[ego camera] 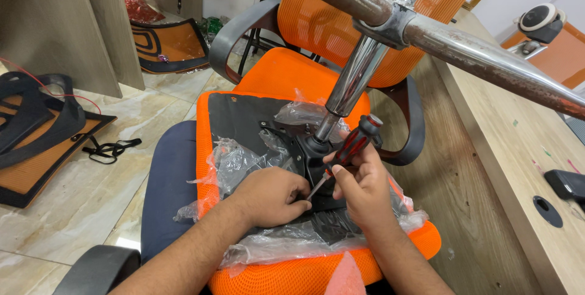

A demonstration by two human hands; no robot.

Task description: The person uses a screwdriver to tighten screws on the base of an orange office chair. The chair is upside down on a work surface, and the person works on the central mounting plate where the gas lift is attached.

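Note:
An upturned orange mesh chair seat lies in front of me, its black underside wrapped in clear plastic. A chrome gas cylinder rises from the black mechanism plate to a rusty star base overhead. My right hand grips a red-and-black screwdriver, tip down at the plate. My left hand rests on the plate beside the tip, fingers pinched at it; whatever it pinches is hidden.
An assembled orange mesh chair with grey armrests stands just behind. Chair back parts lie on the tiled floor at left, another further back. A wooden desk runs along the right. A castor wheel shows at top right.

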